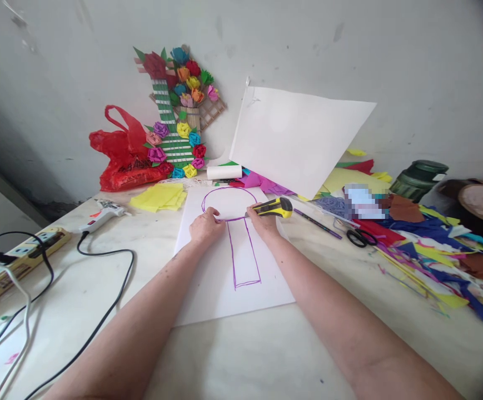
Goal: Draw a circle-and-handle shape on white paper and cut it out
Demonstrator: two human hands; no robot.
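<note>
A white sheet (220, 289) lies flat on the table with a purple outline (243, 261) drawn on it, a round top over a long narrow stem. My right hand (264, 222) is closed around a yellow and black utility knife (273, 207), whose tip meets the sheet where the round shape joins the stem. My left hand (205, 226) presses down on the sheet just left of that spot, fingers curled on the paper and holding nothing.
A purple pen (318, 224) and black scissors (360, 238) lie right of the sheet beside a heap of coloured paper scraps (433, 244). A glue gun (101, 215), its cord and a power strip (24, 253) lie at left. A paper-flower ornament (178, 111), red bag (124, 155) and leaning white sheet (295, 136) stand behind.
</note>
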